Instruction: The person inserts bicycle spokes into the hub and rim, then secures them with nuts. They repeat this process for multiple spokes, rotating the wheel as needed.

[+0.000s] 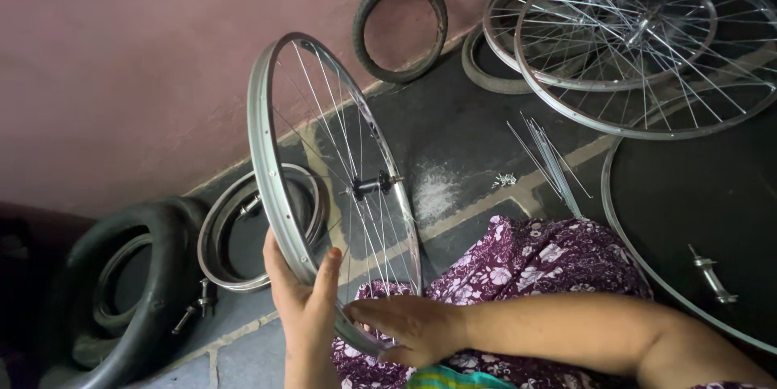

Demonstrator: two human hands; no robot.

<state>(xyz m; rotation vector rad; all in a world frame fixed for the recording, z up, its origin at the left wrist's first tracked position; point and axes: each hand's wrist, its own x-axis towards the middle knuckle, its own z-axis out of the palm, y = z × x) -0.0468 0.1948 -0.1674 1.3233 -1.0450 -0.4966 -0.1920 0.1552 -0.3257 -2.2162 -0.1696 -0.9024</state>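
Spoked wheel (328, 187) stands upright on its rim over my lap, just in front of the dark floor (453, 138), with the pink wall beyond. I take the wheel as landmark for all positions below.

Handling: bare metal rim, thin wire spokes, small hub (371, 186) at centre. I judge it light for its size and stiff around the hoop, but the spokes would bend if squeezed. The rim looks smooth and may slip, so the grip belongs on the rim, not the spokes.

Left hand (303, 300): at the wheel's lower left edge, fingers wrapped around the rim, thumb up along its inner side, closed on it. Forearm rises from below.

Right hand (409, 328): at the wheel's bottom, palm down, fingers loosely spread and lying against the lower rim and spoke ends; steadying, not clenched. Forearm comes in level from the right.

Surroundings: left of the wheel, a fat black tyre (121, 292) and a bare rim (243, 227) flat on the floor. Behind it, a small tyre (401, 29) leans on the wall. Right of it, loose spokes (550, 158) and stacked wheels (639, 41).
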